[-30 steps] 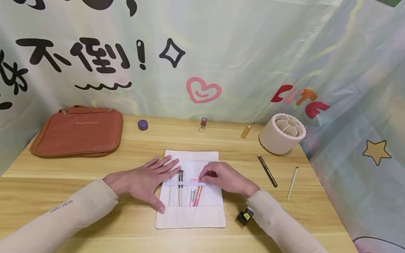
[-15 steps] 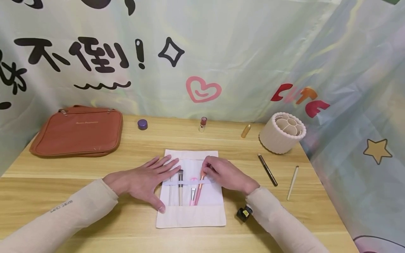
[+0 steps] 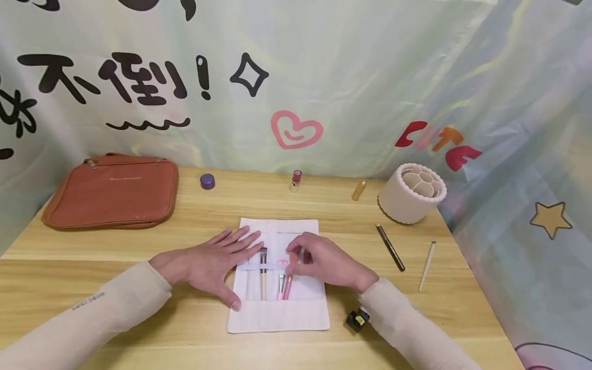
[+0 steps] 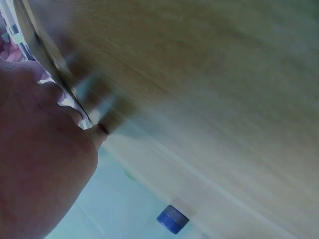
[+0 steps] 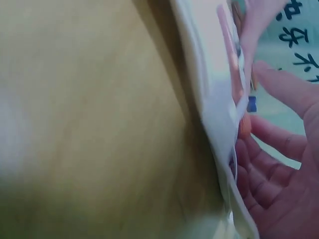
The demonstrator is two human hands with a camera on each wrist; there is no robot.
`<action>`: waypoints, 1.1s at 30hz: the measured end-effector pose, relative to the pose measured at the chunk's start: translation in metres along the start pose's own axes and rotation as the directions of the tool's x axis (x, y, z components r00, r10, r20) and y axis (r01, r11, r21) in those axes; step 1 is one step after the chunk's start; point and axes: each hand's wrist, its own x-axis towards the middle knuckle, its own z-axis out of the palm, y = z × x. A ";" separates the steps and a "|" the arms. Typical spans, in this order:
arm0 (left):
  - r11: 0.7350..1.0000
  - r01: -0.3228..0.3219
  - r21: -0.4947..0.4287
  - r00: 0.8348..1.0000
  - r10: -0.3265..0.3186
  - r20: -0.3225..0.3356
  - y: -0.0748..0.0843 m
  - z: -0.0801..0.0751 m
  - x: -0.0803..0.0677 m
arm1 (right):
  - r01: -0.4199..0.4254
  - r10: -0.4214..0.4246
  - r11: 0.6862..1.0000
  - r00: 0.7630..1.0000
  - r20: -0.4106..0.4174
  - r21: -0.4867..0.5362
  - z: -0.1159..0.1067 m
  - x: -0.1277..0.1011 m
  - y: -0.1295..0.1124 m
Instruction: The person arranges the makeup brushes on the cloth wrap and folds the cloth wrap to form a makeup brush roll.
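A white cloth brush roll (image 3: 277, 316) lies unfolded on the table, with an elastic band (image 3: 252, 267) across it. My left hand (image 3: 208, 264) rests on its left side, fingers spread. My right hand (image 3: 326, 262) curls forefinger and thumb around the orange head of a pink-handled makeup brush (image 3: 289, 288). In the right wrist view the forefinger meets that orange bristle head (image 5: 244, 125), while the thumb stands apart near the band. A dark-bristled brush (image 3: 263, 272), a small pink brush (image 3: 280, 288) and a thin pale stick (image 3: 248, 282) lie under the band.
Behind the roll stand a purple-lidded jar (image 3: 207, 181), a lipstick (image 3: 296, 181) and a gold tube (image 3: 358, 190). A brown case (image 3: 113, 192) lies back left. A ribbed holder (image 3: 407, 198), a dark pen (image 3: 390, 247) and a white stick (image 3: 427, 266) are on the right.
My right hand moved up along the brush to its head, then slightly left and down, its thumb and forefinger parting around the head. My left hand stayed on the roll.
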 end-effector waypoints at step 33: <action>1.000 -0.010 0.007 1.000 0.010 -0.011 0.000 0.000 0.000 | 0.060 -0.060 0.997 0.998 0.012 -0.057 0.013 -0.008 -0.013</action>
